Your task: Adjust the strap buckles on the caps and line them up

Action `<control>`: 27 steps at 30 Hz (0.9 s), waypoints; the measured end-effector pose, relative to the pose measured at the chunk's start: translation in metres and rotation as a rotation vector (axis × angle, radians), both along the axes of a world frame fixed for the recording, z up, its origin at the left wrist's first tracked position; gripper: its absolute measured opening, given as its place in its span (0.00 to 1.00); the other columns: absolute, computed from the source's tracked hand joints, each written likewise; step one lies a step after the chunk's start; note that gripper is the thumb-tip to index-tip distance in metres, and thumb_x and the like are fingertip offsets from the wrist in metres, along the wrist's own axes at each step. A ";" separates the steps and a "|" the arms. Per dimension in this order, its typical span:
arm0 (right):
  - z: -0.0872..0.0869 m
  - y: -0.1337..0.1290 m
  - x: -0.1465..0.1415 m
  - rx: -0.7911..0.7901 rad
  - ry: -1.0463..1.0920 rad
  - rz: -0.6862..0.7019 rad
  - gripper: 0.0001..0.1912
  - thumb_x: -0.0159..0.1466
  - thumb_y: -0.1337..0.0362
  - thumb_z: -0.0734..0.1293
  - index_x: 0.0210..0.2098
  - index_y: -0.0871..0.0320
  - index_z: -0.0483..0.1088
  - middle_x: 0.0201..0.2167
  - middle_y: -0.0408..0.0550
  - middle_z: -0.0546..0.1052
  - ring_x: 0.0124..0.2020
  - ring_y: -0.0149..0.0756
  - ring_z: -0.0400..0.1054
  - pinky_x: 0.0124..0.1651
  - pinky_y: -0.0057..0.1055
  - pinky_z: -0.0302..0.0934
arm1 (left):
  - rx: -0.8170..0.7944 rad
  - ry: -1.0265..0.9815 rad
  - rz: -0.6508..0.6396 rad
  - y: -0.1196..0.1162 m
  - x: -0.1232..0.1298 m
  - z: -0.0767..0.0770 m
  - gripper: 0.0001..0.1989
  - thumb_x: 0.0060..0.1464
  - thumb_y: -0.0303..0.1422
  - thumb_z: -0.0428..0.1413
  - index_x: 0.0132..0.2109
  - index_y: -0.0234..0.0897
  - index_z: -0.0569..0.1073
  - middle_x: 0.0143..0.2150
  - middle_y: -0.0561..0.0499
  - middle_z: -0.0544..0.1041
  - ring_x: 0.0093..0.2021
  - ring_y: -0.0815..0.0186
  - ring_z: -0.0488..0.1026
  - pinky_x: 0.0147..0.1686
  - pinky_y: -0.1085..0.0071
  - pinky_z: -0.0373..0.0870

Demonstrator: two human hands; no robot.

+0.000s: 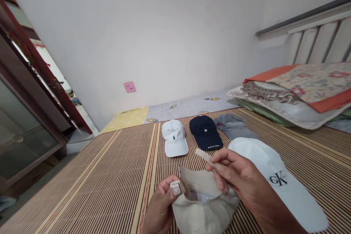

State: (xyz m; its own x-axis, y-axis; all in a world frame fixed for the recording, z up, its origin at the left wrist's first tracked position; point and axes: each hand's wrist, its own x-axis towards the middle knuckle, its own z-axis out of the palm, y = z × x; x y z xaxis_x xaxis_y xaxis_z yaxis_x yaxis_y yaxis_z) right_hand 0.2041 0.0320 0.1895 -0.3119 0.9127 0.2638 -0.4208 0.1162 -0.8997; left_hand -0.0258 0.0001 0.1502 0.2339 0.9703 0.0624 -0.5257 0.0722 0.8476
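A beige cap (203, 214) is held up close in front of me, its back opening facing me and its brim pointing away. My left hand (164, 199) pinches the left side of that opening, where a strap end with a small metal buckle (176, 188) shows by the thumb. Between the thumb and fingers of my right hand (233, 170) is the cap's loose strap (203, 154), its free end sticking out to the left. Strap and buckle are apart. Just right of my right hand lies a white cap (263, 164) with black "CK" letters.
Beyond my hands a white cap (175, 137), a navy cap (204, 131) and a grey cap (236, 126) lie in a row on the striped mat (115, 175). Pillows (296, 91) are stacked at the right, below a radiator (318, 40). A wall with a pink note (129, 87) stands behind.
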 end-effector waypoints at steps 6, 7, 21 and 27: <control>0.012 -0.010 -0.034 0.010 -0.121 0.168 0.16 0.66 0.52 0.73 0.48 0.56 0.76 0.33 0.44 0.81 0.22 0.22 0.64 0.27 0.22 0.60 | 0.022 -0.102 -0.031 0.000 0.003 0.000 0.16 0.48 0.41 0.72 0.30 0.33 0.78 0.28 0.51 0.76 0.29 0.70 0.70 0.32 0.74 0.64; 0.012 -0.012 -0.038 0.015 -0.145 0.179 0.16 0.66 0.53 0.73 0.46 0.57 0.77 0.32 0.44 0.80 0.22 0.23 0.65 0.27 0.22 0.60 | 0.013 -0.118 -0.029 0.000 0.003 0.000 0.16 0.48 0.40 0.72 0.30 0.33 0.78 0.28 0.51 0.76 0.29 0.70 0.69 0.32 0.75 0.63; 0.024 -0.020 -0.029 0.086 -0.424 -0.001 0.12 0.62 0.55 0.70 0.30 0.57 0.74 0.23 0.43 0.75 0.26 0.32 0.67 0.28 0.27 0.58 | -0.037 -0.172 -0.036 0.000 0.004 -0.005 0.16 0.47 0.38 0.73 0.32 0.32 0.77 0.27 0.51 0.77 0.28 0.72 0.71 0.30 0.77 0.63; 0.023 -0.022 -0.026 0.145 -0.517 0.005 0.10 0.63 0.57 0.68 0.29 0.56 0.73 0.22 0.42 0.76 0.26 0.33 0.68 0.31 0.30 0.57 | -0.068 -0.082 0.016 -0.003 0.007 0.000 0.21 0.44 0.41 0.74 0.30 0.33 0.74 0.25 0.54 0.74 0.24 0.74 0.66 0.26 0.77 0.59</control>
